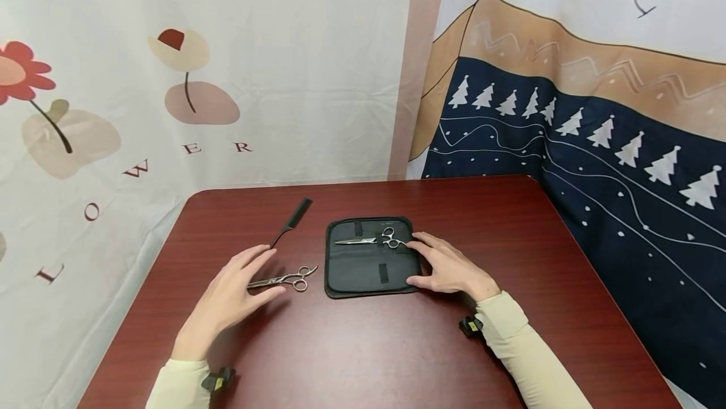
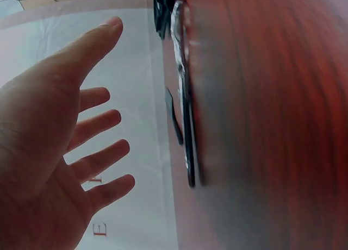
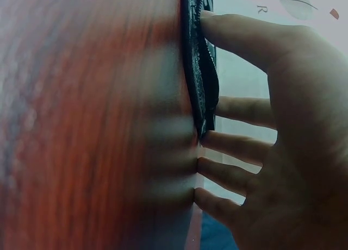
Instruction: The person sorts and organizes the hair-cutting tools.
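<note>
In the head view a black zip case point(image 1: 358, 267) lies flat on the table, with small elastic loops on its face. A silver pair of scissors point(image 1: 363, 241) rests across its upper part. My right hand point(image 1: 448, 264) is at the case's right edge, its thumb and fingertips touching the border; the right wrist view shows the thumb at the zipper point(image 3: 209, 60). To the left, my left hand point(image 1: 229, 292) hovers with spread fingers over a second pair of scissors point(image 1: 292, 279), whose blades it partly hides. The left wrist view shows that palm holding nothing.
A black comb point(image 1: 297, 212) with a thin handle lies beyond the left hand's fingertips. The dark red wooden table point(image 1: 363, 352) ends at a pale flower-print curtain point(image 1: 312, 69) and a navy tree-print one point(image 1: 578, 163). Both wrists carry small black devices.
</note>
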The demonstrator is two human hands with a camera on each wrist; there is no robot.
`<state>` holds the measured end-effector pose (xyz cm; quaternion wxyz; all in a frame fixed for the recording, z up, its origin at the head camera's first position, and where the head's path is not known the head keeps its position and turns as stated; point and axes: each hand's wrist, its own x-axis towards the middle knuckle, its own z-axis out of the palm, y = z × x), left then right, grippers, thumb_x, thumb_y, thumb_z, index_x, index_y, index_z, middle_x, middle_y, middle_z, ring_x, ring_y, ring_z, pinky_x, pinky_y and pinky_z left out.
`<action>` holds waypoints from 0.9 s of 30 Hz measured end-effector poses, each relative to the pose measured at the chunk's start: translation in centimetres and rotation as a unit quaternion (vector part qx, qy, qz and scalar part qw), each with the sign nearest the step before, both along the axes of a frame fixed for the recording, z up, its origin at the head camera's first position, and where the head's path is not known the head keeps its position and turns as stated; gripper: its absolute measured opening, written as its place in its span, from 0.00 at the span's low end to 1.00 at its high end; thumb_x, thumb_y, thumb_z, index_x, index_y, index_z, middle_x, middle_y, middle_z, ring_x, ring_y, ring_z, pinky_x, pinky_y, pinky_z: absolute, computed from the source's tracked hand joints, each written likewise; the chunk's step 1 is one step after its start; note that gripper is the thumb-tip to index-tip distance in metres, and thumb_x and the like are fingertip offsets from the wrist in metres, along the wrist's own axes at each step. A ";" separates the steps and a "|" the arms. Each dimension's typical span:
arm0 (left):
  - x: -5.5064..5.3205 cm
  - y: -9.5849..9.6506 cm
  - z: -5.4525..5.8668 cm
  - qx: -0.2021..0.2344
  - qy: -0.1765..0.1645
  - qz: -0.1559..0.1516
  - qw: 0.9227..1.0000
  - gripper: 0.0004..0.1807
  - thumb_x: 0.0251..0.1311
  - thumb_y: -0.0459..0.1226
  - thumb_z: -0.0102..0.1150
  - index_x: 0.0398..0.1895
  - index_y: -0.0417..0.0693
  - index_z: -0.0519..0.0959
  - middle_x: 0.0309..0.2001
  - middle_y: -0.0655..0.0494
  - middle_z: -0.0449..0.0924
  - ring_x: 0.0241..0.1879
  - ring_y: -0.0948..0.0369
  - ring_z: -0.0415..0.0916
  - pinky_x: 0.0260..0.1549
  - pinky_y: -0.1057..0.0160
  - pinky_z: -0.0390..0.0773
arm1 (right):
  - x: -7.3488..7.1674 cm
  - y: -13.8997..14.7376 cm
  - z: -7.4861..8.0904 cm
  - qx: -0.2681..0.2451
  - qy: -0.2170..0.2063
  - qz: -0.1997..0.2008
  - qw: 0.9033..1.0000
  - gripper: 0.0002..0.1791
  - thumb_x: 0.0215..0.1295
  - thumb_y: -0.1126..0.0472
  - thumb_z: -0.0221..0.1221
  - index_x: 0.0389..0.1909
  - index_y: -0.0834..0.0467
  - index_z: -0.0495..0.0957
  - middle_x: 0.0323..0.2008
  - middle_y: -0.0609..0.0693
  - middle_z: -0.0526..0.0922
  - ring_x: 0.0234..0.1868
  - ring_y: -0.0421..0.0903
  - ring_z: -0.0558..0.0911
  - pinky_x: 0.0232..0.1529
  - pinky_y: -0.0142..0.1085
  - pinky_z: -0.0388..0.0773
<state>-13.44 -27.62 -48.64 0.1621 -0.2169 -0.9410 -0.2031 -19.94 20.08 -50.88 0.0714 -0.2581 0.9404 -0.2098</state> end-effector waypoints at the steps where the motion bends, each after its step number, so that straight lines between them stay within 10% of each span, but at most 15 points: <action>1: 0.1 -0.3 -0.1 -0.003 -0.002 -0.001 1.000 0.43 0.53 0.46 0.90 0.74 0.47 0.83 0.71 0.43 0.84 0.70 0.39 0.80 0.66 0.33 0.81 | 0.0 0.0 0.0 -0.001 -0.002 0.000 1.000 0.45 0.70 0.40 0.74 0.82 0.56 0.74 0.86 0.62 0.68 0.85 0.68 0.70 0.83 0.67 0.72; 27: -0.6 0.1 -1.9 -0.055 -0.091 -0.009 0.994 0.26 0.66 0.42 0.81 0.64 0.38 0.89 0.63 0.44 0.87 0.63 0.40 0.84 0.62 0.34 0.85 | 0.0 0.0 -0.1 -0.001 -0.001 0.001 1.000 0.45 0.70 0.41 0.74 0.82 0.55 0.74 0.86 0.61 0.68 0.85 0.66 0.70 0.84 0.66 0.71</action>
